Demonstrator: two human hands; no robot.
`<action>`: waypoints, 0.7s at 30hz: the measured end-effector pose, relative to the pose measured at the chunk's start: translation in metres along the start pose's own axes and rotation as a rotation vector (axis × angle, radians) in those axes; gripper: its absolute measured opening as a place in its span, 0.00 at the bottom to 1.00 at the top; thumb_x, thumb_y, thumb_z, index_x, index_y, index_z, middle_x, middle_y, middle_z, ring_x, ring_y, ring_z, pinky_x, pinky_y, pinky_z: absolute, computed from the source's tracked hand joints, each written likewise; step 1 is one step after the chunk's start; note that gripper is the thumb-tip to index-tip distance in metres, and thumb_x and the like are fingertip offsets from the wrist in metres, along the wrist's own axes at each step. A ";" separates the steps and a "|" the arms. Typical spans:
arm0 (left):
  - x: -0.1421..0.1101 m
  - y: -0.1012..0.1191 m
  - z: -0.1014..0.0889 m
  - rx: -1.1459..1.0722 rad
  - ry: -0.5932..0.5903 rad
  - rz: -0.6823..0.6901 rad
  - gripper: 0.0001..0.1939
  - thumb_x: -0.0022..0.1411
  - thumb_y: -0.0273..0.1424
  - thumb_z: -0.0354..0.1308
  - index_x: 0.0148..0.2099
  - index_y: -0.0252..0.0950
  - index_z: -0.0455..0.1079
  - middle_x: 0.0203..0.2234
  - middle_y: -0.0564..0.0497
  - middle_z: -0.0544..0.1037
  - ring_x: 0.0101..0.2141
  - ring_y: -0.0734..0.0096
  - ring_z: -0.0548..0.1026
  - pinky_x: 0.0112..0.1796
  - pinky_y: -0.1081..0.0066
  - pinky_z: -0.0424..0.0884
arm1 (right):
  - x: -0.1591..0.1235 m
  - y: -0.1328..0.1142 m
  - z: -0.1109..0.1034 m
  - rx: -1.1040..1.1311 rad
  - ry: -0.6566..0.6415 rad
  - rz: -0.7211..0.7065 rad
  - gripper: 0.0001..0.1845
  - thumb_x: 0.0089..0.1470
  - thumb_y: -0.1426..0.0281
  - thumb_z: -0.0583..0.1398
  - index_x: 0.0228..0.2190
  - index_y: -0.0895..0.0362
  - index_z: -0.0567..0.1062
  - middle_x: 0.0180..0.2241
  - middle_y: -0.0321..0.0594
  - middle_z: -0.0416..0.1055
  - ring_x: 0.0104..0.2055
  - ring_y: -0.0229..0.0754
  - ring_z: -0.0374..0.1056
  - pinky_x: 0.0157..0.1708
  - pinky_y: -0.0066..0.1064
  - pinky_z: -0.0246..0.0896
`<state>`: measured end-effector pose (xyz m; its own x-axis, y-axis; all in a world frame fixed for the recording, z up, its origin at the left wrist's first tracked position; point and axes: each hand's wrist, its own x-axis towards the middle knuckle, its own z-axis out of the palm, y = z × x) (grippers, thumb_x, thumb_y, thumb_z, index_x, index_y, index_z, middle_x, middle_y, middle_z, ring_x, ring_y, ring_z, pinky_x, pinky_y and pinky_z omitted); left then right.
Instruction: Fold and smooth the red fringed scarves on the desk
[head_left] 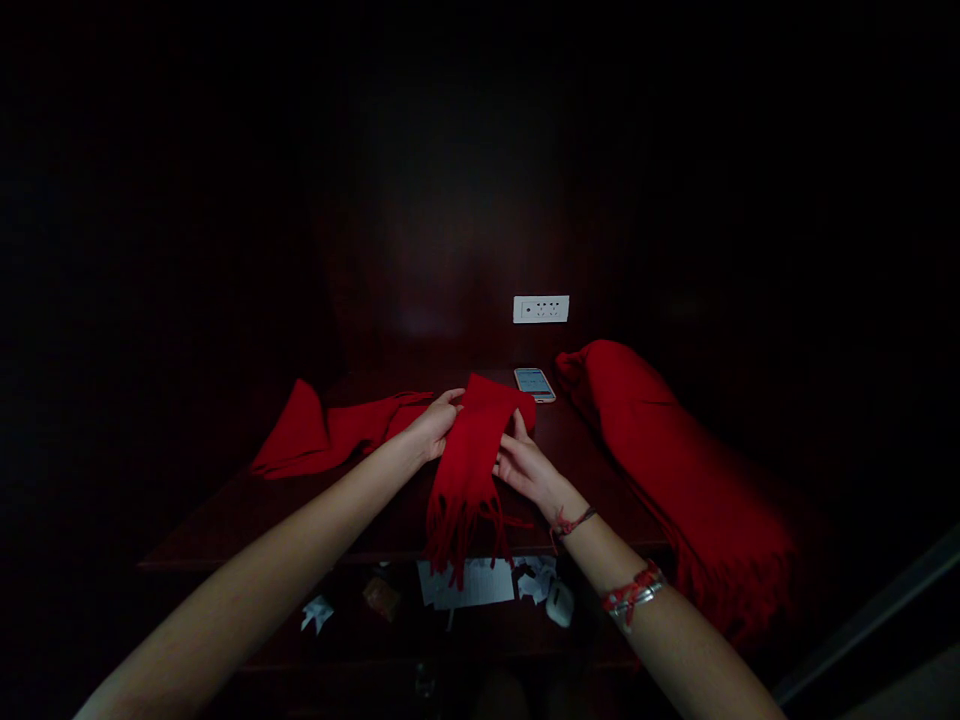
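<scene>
A red fringed scarf (476,430) is held up between my two hands above the dark table, its tassels hanging towards the front edge. My left hand (436,425) grips its left side, the fingers passing behind the cloth. On the other side my right hand (523,465) is closed on the right edge, the thumb raised along the fabric and some fingers tucked underneath. More red cloth (330,435) stretches across the table to the left of my left hand; whether it is the same scarf I cannot tell.
A larger folded red cloth with fringe (675,460) lies along the right side. A lit phone (534,384) rests at the back, below a white wall socket (541,309). Beneath the tabletop (225,530) are lined paper (480,585), crumpled paper scraps (316,612) and a white rounded object (559,603).
</scene>
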<state>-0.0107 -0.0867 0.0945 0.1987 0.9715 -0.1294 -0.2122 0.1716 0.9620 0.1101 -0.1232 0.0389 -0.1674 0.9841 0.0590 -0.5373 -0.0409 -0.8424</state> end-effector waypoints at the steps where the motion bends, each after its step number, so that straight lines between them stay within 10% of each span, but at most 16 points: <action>1: 0.001 0.000 -0.004 0.049 0.021 0.021 0.26 0.51 0.14 0.40 0.52 0.35 0.50 0.20 0.53 0.71 0.17 0.76 0.68 0.21 0.75 0.66 | -0.002 -0.001 -0.001 -0.014 0.037 -0.006 0.40 0.37 0.75 0.58 0.48 0.41 0.45 0.32 0.30 0.67 0.24 0.31 0.64 0.23 0.25 0.59; 7: -0.010 -0.022 -0.036 0.487 0.059 -0.084 0.24 0.46 0.14 0.40 0.47 0.34 0.59 0.20 0.53 0.69 0.16 0.79 0.66 0.18 0.79 0.62 | -0.047 -0.021 -0.026 -0.432 0.271 -0.140 0.28 0.33 0.77 0.58 0.41 0.54 0.63 0.26 0.31 0.65 0.25 0.31 0.61 0.26 0.23 0.58; 13: -0.022 -0.035 -0.044 1.182 -0.128 -0.068 0.22 0.48 0.24 0.49 0.48 0.36 0.61 0.33 0.50 0.70 0.23 0.76 0.68 0.19 0.79 0.60 | -0.066 -0.037 -0.041 -0.779 0.023 0.346 0.20 0.36 0.75 0.58 0.37 0.60 0.68 0.20 0.32 0.64 0.20 0.31 0.60 0.22 0.26 0.58; 21: 0.031 -0.052 -0.049 0.895 0.081 0.197 0.10 0.42 0.24 0.56 0.32 0.33 0.68 0.29 0.48 0.72 0.34 0.63 0.68 0.37 0.68 0.63 | 0.001 -0.012 -0.036 -0.452 0.342 0.244 0.20 0.36 0.82 0.54 0.33 0.54 0.58 0.20 0.28 0.62 0.19 0.29 0.59 0.20 0.23 0.56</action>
<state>-0.0408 -0.0570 0.0289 0.1628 0.9840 0.0725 0.5911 -0.1561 0.7914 0.1458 -0.1153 0.0298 0.0731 0.9584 -0.2760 -0.1009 -0.2682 -0.9581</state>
